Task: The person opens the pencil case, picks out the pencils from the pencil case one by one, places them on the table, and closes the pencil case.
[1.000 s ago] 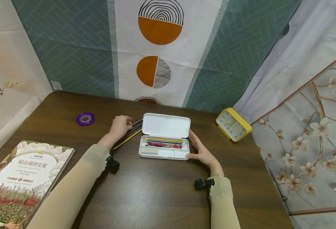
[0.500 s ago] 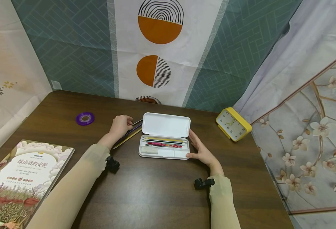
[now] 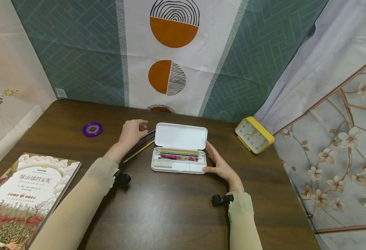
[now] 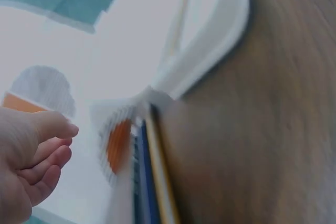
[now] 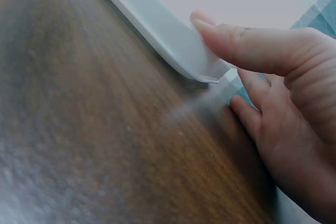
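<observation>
A white pencil case (image 3: 181,137) lies with its lid raised on the table. Several pencils, a pink-red pen (image 3: 170,157) and a white eraser (image 3: 162,163) are inside. To its left, a yellow pencil (image 3: 139,151) and darker pencils (image 3: 139,145) lie slanted on the wood. My left hand (image 3: 131,133) hovers over their far ends, fingers loosely curled; the left wrist view shows nothing between thumb and fingertips (image 4: 62,156). At the case's right end is my right hand (image 3: 221,166), its thumb touching the front corner and its extended fingers along the lid's side.
A purple tape roll (image 3: 92,129) lies at the back left, and an illustrated book (image 3: 39,187) at the front left. The yellow alarm clock (image 3: 254,135) stands at the back right. Patterned cloth (image 3: 183,80) hangs behind the table (image 3: 176,205).
My left hand has lifted away from the dark pencil's end and shifted slightly up and right, its fingers no longer pinching. My right hand and the pencil case stay put.
</observation>
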A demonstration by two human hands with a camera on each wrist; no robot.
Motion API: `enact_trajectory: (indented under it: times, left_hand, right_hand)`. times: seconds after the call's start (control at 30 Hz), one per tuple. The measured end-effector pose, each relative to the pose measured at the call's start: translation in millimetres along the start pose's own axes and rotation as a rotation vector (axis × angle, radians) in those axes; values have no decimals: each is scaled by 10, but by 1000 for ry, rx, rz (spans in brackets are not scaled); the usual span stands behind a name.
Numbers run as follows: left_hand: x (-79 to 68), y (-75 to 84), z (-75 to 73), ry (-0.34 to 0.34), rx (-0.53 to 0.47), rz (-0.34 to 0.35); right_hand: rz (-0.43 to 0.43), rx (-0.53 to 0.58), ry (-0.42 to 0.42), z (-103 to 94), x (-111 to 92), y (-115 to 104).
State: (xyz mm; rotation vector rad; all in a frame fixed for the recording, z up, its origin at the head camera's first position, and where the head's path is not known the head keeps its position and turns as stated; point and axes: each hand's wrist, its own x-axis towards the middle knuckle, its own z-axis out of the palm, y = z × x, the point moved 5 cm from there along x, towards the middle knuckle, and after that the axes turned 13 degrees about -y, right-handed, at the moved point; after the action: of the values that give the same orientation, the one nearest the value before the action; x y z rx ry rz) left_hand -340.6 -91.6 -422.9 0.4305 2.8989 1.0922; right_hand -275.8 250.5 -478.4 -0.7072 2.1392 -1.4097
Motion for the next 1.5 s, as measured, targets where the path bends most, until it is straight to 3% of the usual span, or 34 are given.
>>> enact_trajectory:
  times: [0.27,0.43,0.6,0.83,1.13,1.33,1.5]
  left_hand:
    - [-57,479,-57,27,-10,136]
    - [-104,720,43,-31,41,216]
    - [-123,863,204,-99,86,262]
    - [-69,943,440,-179,120,311]
    - [-18,984,684,-308,151,349]
    - [-18,973,782,-370,169,349]
    - [-35,941,866,-414,185,353]
  right_hand:
    - [-25,-7,7,-21,5,122]
    - [-23,-5,7,-23,13,123]
    - [-9,2,1,-20,23,87]
    - [-12,10,-15,27,-33,-187]
    - [-24,-4,2,-31,5,61]
    - [-8,16,-14,15,-31,-166]
    - [1,19,-12,31,-48,-195]
